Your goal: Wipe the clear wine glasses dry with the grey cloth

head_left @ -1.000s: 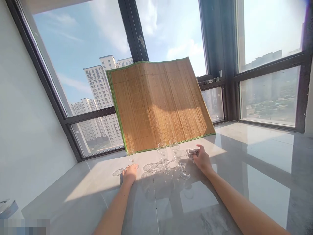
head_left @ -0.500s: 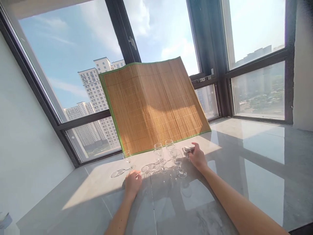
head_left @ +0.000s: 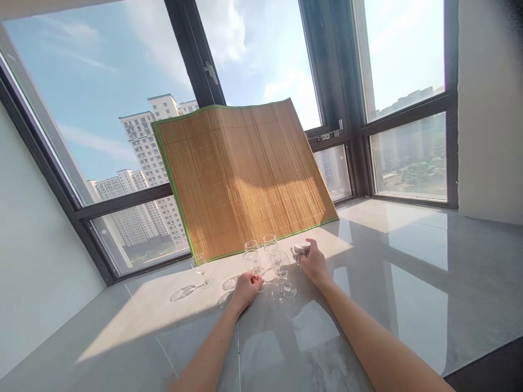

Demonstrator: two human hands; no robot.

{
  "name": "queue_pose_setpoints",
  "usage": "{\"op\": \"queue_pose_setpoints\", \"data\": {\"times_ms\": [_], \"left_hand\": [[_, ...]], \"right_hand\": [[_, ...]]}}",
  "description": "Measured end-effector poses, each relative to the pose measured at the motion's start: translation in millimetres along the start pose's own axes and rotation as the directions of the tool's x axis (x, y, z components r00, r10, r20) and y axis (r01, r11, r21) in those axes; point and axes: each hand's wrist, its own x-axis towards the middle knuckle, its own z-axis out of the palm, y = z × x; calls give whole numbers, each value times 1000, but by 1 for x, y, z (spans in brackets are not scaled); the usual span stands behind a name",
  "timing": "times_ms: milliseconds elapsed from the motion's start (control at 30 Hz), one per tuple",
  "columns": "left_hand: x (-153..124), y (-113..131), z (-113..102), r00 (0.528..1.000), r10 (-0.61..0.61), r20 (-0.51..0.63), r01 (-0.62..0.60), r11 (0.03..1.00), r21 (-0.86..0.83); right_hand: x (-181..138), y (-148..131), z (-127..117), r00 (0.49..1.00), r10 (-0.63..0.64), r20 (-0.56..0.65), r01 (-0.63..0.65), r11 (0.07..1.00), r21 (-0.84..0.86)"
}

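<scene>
My left hand is closed with its fingers pinched at the stem of a clear stemmed glass, whose foot is mostly hidden behind the fingers. The glass stands upright on the grey tiled ledge. To its right are another stemmed glass in front and a third glass behind; their outlines overlap. A crumpled white cloth is gripped in my right hand, just right of these glasses. Further left, one more stemmed glass stands apart, casting a shadow on the ledge.
A bamboo mat with green edging leans upright against the window behind the glasses. Dark window frames meet at the corner. The glossy tiled ledge stretches out to the right, with a white wall on the left.
My left hand has moved right, from bare ledge beside the lone glass to the stem of a glass in the group. My right hand still holds the cloth. The view has shifted slightly right.
</scene>
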Motion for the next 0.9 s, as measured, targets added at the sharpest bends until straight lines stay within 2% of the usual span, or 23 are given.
{"op": "queue_pose_setpoints", "data": {"times_ms": [100, 167, 267, 367, 467, 567, 667, 800, 900], "left_hand": [[-10, -9, -9, 1000, 10, 4, -10, 1000, 7], [-20, -25, -26, 1000, 16, -12, -15, 998, 61], [-35, -57, -65, 985, -84, -149, 118, 965, 236], [-45, -86, -103, 966, -132, -220, 190, 945, 266], [-44, -102, -126, 932, -211, -294, 288, 924, 253], [-37, -108, -132, 907, -263, -329, 345, 912, 223], [-37, -111, -132, 901, -282, -330, 356, 915, 188], [-56, -107, -128, 874, -320, -365, 388, 912, 130], [-73, -91, -113, 859, -305, -411, 379, 919, 109]], "right_hand": [[0, 1, 1, 1000, -2, -11, 2, 1000, -9], [1, 1, 1, 1000, 1, -8, -1, 1000, -17], [0, 2, 2, 1000, 3, 1, -3, 1000, -27], [0, 3, 3, 1000, 0, 3, 1, 999, -36], [-1, 4, 2, 1000, -4, 14, 4, 999, -37], [-1, 5, 1, 999, -1, 32, 2, 999, -34], [-2, 5, 1, 999, -6, 32, 7, 1000, -30], [-1, 3, 2, 1000, -8, 16, 9, 1000, -22], [-1, 3, 2, 1000, 4, 30, -3, 1000, -25]]}}
